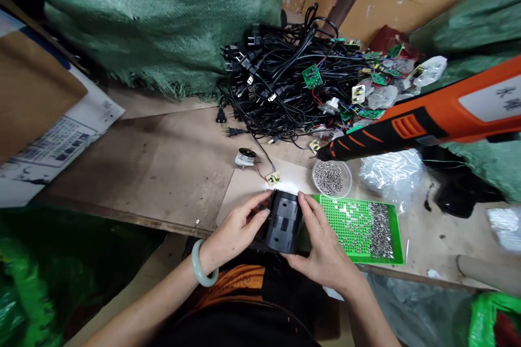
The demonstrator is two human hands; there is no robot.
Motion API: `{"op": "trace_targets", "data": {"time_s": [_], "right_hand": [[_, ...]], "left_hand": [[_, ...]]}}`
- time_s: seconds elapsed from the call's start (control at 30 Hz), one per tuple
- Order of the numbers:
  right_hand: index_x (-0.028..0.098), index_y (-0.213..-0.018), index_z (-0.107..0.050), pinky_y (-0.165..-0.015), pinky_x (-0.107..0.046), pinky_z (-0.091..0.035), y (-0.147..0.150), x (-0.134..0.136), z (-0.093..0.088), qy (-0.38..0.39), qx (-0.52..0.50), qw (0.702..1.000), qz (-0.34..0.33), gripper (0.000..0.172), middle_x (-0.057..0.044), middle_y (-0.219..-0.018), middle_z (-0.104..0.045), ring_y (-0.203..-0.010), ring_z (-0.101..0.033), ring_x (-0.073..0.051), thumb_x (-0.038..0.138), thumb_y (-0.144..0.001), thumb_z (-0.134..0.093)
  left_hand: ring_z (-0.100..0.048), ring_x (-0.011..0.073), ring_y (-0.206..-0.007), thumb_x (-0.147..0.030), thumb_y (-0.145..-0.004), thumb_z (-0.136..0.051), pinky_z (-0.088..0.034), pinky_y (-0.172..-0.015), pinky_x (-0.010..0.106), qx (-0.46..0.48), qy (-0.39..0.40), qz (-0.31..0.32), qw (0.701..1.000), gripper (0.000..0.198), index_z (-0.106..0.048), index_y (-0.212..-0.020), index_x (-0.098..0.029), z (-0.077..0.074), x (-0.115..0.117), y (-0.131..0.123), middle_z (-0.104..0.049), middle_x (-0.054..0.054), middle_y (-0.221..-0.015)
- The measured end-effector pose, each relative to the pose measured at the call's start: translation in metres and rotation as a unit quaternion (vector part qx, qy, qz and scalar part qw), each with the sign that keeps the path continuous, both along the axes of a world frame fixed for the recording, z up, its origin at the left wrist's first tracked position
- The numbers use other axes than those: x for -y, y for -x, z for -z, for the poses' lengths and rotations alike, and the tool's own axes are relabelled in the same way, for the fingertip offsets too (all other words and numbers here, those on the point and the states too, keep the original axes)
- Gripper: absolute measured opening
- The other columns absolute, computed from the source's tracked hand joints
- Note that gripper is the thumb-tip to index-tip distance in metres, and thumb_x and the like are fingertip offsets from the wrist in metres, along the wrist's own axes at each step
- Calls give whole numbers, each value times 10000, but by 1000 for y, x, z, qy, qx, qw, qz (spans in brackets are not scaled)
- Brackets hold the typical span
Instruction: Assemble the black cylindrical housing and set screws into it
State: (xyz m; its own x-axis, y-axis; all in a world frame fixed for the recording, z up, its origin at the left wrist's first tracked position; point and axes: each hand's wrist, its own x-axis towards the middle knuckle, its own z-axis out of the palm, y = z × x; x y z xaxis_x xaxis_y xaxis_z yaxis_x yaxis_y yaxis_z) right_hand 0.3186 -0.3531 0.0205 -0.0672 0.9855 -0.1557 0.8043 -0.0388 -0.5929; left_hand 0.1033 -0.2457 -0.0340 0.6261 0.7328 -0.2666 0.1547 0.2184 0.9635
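A black plastic housing (284, 221), roughly cylindrical with slots and small holes, is held upright at the table's front edge. My left hand (243, 223) grips its left side, thumb and fingers pressed against it. On the other side my right hand (321, 244) wraps it, fingertips at the top and thumb near the bottom. Just beyond lie a small circuit board (273, 178) and a round motor-like part (246, 158), joined by wires. An orange and black electric screwdriver (391, 129) hangs in from the right, its tip above a round dish of screws (330, 178).
A green perforated tray (358, 230) of screws sits right of the hands. Behind is a heap of black power cords (280, 76) with circuit boards. Clear plastic bags (393, 173) lie at right, a cardboard box (44, 108) stands at left, and green woven sacks (171, 16) hang behind.
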Motion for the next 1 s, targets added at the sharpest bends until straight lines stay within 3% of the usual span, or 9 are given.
{"op": "trace_targets", "data": {"time_s": [0.77, 1.0], "right_hand": [[290, -1694, -59, -1221, -568, -427, -6, -2, -13, 22, -14, 1000, 3, 1119, -130, -1701, -230, -1565, -303, -381, 296, -822, -759], [287, -1694, -80, -1240, -581, -394, -13, 3, -8, 26, -27, 999, 12, 1133, -117, -1723, -198, -1579, -274, -384, 317, -807, -783]], "left_hand": [[-569, 266, -1405, -371, -1031, -543, -388, -1256, 470, 12, 3, -3, 1000, 457, -599, -1456, -213, -4, -5, -1, -630, 92, -1493], [-592, 273, -1372, -382, -1025, -560, -406, -1241, 487, 19, 7, -3, 1000, 458, -606, -1454, -228, -4, -5, -1, -643, 87, -1476]]}}
